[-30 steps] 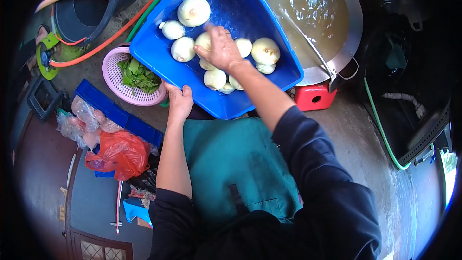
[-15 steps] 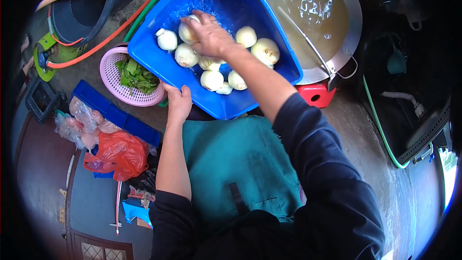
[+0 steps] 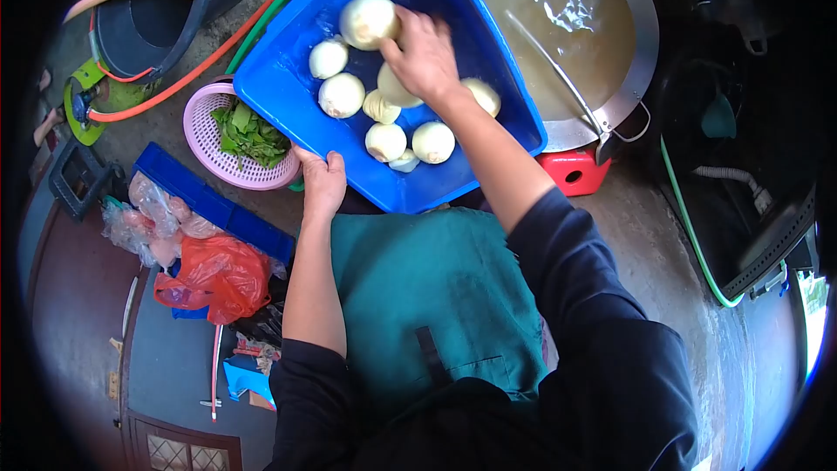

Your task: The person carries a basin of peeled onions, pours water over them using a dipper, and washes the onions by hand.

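A blue basin is tilted in front of me, with several peeled white onions in it. My left hand grips its near left rim, thumb up and the other fingers partly hidden. My right hand is inside the basin among the onions, thumb and fingers apart and slightly blurred. A large onion touches its finger side. Another onion lies partly beneath the palm. Nearer me are a small onion, a rounder onion and an onion by the near wall.
A pink basket of green leaves stands left of the basin. To the right, a wide metal wok holds cloudy liquid and a ladle. A red stand shows below it. An orange hose crosses the upper left.
My right hand has moved right across the basin, off the onion at the far left. The onions have rolled into new positions. My left hand stays at the rim.
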The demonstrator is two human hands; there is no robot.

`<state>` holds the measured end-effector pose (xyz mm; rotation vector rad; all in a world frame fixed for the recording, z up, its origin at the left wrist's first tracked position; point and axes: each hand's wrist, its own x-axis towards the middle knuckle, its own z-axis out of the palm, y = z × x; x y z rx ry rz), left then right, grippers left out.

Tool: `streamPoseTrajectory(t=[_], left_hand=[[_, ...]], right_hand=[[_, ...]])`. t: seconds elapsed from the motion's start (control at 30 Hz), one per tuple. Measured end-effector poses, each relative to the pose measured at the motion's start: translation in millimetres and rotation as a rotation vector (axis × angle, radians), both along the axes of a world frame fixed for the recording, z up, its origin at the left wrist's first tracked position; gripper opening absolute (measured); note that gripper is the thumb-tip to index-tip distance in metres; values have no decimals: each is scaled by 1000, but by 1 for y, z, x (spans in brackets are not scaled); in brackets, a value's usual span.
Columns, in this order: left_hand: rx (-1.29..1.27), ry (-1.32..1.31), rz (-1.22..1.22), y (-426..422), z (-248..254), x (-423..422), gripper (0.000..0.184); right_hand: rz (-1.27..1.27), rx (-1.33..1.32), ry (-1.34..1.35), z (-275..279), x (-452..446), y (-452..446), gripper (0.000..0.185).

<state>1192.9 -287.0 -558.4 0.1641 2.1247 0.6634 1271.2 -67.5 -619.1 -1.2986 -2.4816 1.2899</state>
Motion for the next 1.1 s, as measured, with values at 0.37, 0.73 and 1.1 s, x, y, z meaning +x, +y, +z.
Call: streamPoseTrajectory(t=[0.37, 0.73, 1.1], left_hand=[[-47, 68, -46, -8, -8, -2, 64], [-11, 78, -54, -1, 0, 0, 52], [-17, 36, -12, -6, -7, 0, 57]], right_hand=[[520, 52, -307, 37, 94, -50, 67], [70, 25, 51, 17, 11, 31, 26], [489, 160, -122, 51, 20, -60, 90]])
